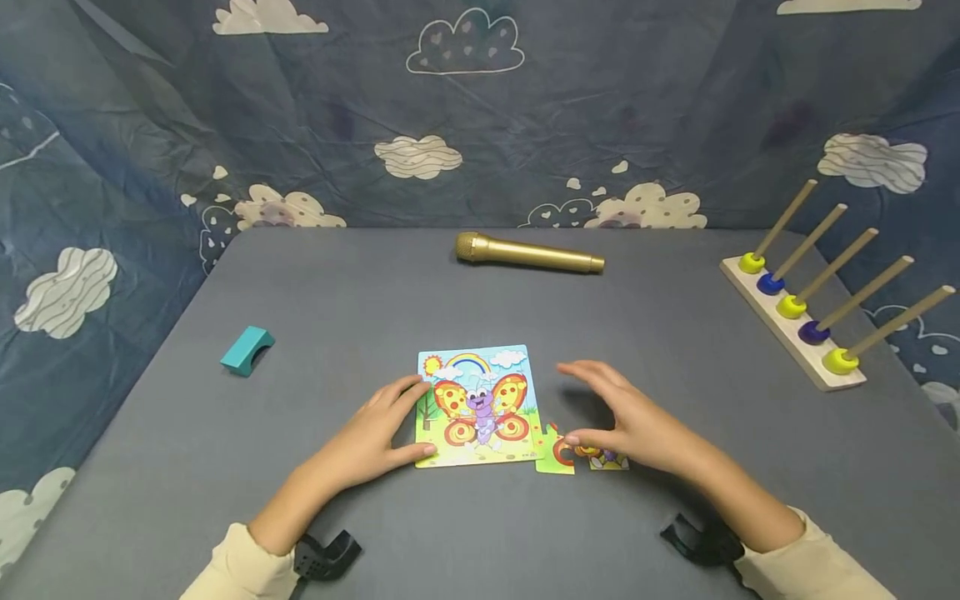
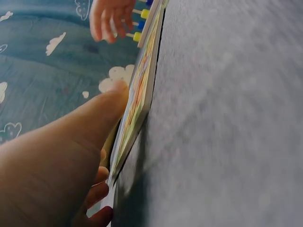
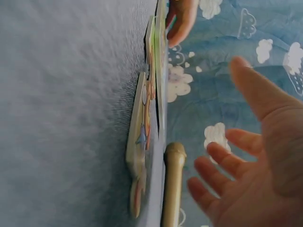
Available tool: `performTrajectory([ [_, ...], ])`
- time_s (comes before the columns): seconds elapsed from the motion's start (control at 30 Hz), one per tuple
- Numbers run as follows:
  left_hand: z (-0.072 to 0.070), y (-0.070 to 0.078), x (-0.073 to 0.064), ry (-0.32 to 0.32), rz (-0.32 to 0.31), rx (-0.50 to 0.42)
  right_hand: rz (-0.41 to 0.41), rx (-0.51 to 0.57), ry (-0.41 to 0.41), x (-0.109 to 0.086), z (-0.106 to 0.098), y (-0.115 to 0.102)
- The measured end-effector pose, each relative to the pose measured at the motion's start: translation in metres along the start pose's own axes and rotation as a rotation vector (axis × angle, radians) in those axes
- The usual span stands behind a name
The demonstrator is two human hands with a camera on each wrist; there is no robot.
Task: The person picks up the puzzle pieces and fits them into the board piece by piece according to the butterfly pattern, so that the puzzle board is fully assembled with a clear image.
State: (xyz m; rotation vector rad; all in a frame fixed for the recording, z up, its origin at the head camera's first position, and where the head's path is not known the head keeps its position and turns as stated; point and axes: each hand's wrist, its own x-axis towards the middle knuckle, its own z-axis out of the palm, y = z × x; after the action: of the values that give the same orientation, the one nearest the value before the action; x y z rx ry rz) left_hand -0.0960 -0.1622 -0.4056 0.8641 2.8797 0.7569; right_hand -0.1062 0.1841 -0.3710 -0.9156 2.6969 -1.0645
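Note:
A square butterfly puzzle board (image 1: 491,333) lies flat before me, so its picture of a butterfly, sun and rainbow shows. My left hand (image 1: 378,433) rests at the board's left edge, thumb on its lower corner and fingers loosely bent along the side. Loose puzzle pieces (image 1: 553,457) lie by the board's lower right corner, one touching it. Above those pieces hovers my right hand (image 1: 637,421), thumb and fingers spread apart with nothing between them. It partly hides the pieces in the head view; the right wrist view shows several pieces (image 3: 137,127) lying on the table.
A gold microphone (image 1: 532,253) lies toward the back of the grey table (image 1: 360,292). At the left is a teal arch block (image 1: 246,350). A wooden peg stand (image 1: 787,333) with yellow and blue rings stands at the right edge. Cloud-patterned cloth hangs behind.

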Motion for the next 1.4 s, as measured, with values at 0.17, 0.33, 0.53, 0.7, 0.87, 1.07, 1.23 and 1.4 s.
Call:
performTrajectory([
  [0.17, -0.004, -0.003, -0.004, -0.015, -0.01, -0.041, 0.032, -0.019, -0.043, -0.009, 0.003, 0.008],
  [0.33, -0.004, -0.003, -0.006, -0.038, -0.013, -0.05, 0.018, -0.07, -0.042, -0.018, 0.011, 0.011],
  [0.53, -0.002, -0.002, -0.006, -0.046, -0.022, -0.062, -0.013, -0.179, -0.02, -0.02, 0.026, 0.005],
  [0.7, 0.0, -0.002, -0.006, -0.049, -0.02, -0.07, -0.04, -0.223, -0.019, -0.02, 0.029, 0.0],
  [0.87, 0.001, -0.002, -0.007, -0.049, -0.018, -0.074, -0.058, -0.23, -0.022, -0.019, 0.028, -0.001],
  [1.07, -0.002, -0.007, -0.01, -0.025, -0.02, -0.064, -0.067, -0.22, -0.041, -0.013, 0.022, -0.002],
  [1.23, -0.002, -0.007, -0.011, -0.034, -0.03, -0.06, -0.074, -0.231, -0.022, -0.012, 0.009, -0.006],
  [1.4, 0.003, -0.007, -0.008, -0.038, -0.025, -0.052, -0.142, -0.202, 0.052, -0.008, 0.006, -0.018],
])
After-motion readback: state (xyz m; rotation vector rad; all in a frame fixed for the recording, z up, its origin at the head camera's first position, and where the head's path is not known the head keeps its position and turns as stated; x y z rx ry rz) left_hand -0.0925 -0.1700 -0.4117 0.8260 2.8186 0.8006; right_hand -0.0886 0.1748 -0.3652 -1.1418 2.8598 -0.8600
